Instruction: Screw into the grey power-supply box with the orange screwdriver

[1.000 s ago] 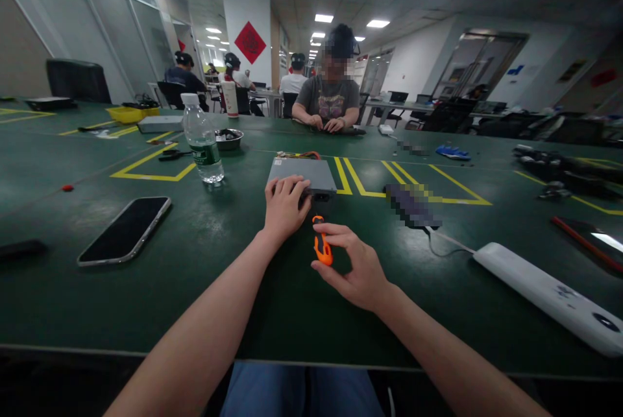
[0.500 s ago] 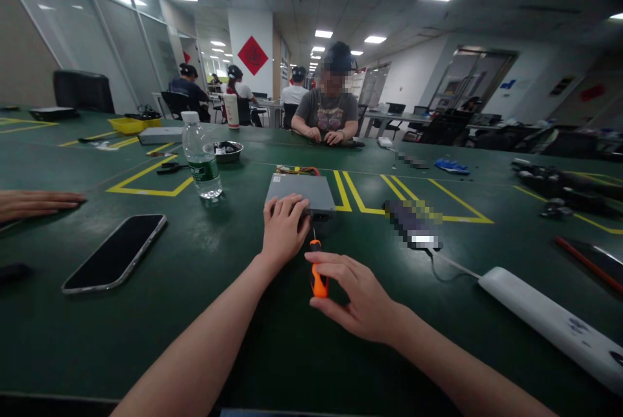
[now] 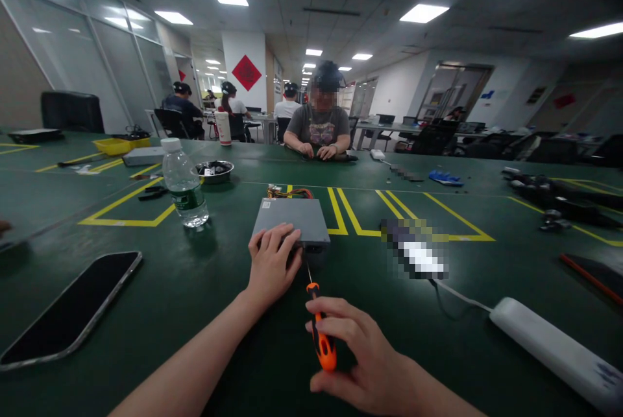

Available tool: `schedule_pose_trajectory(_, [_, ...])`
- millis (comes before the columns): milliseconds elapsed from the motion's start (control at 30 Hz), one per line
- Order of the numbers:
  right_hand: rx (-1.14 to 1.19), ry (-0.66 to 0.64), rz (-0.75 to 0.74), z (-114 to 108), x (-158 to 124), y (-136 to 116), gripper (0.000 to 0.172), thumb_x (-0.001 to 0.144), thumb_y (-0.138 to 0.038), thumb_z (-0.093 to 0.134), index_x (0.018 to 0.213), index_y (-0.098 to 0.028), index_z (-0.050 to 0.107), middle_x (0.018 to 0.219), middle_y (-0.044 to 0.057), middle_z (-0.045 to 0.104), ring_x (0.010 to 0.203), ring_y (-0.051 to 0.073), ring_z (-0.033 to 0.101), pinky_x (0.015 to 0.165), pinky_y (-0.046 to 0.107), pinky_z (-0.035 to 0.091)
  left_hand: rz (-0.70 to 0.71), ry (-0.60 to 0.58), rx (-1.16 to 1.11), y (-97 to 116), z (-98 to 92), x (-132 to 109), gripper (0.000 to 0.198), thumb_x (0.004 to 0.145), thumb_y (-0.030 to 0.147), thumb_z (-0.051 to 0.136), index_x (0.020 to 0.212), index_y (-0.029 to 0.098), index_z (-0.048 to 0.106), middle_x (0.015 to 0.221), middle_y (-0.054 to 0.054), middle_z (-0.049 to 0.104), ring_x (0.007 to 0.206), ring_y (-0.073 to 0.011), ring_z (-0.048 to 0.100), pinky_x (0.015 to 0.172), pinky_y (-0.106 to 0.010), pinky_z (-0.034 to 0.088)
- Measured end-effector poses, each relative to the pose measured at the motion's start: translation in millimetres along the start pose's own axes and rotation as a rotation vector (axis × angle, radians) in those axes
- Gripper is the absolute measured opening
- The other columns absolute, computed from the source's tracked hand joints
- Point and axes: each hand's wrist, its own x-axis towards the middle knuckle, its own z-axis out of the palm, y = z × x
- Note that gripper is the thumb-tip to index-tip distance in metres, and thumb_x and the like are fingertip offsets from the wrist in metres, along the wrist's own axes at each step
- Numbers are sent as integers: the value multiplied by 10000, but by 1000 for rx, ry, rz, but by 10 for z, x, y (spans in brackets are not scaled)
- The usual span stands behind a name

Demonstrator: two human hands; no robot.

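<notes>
A grey metal power supply unit (image 3: 291, 216) lies flat on the green table, its bundle of wires (image 3: 292, 192) at the far side. My left hand (image 3: 273, 261) grips its near left corner, fingers over the top and thumb at the front face. In my right hand (image 3: 357, 345) is an orange and black screwdriver (image 3: 325, 349), held by the fingers along its handle, while the thumb stands off near the butt end. Its thin shaft points at the unit's front face; whether the tip sits in a screw is too small to tell.
A water bottle (image 3: 183, 187) and a metal bowl (image 3: 214, 172) stand to the left, beyond a phone (image 3: 73, 307). On the right are a pixelated device (image 3: 413, 251) and a white power strip (image 3: 549, 345). Across the table sits a person (image 3: 321, 122).
The view has shifted, so table items appear lower and larger. My right thumb has moved away from the screwdriver handle. Another person's hand at the left edge has mostly left the view.
</notes>
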Motion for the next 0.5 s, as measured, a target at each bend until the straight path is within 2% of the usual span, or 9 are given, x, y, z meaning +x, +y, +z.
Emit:
schedule_pose_trajectory(67, [-36,-77,7,-38,-21,7,413,904,-382,448,1245,-159,388,1226,180,508,1138,253,517,858,356,504,-1,9,1,-6,5,1,301,840,293,482,1138,283,523,1192,-49,580,1143,-218,483,970,-428,244])
schedule_pose_trajectory(133, [-97,-96,-29,-64,-21,8,379,907,-351,435,1241,-173,421,1214,175,520,1092,247,550,824,339,518,2,9,3,-7,5,3,296,843,294,476,1136,284,520,1194,-47,579,1145,-214,483,968,-427,243])
schedule_pose_trajectory(300, [-125,4,-83,-38,-2,33,349,903,-389,472,1177,-178,423,1110,161,597,966,219,620,790,324,522,10,-1,9,-2,-7,10,284,853,297,462,1131,276,518,1194,-45,579,1149,-212,480,969,-424,238])
schedule_pose_trajectory(500, [-28,-21,-26,-27,-23,33,398,892,-384,467,1215,-169,382,1180,155,557,1090,229,557,866,341,495,4,-9,6,-3,-8,0,292,850,295,469,1137,269,516,1206,-45,568,1156,-212,473,971,-421,234])
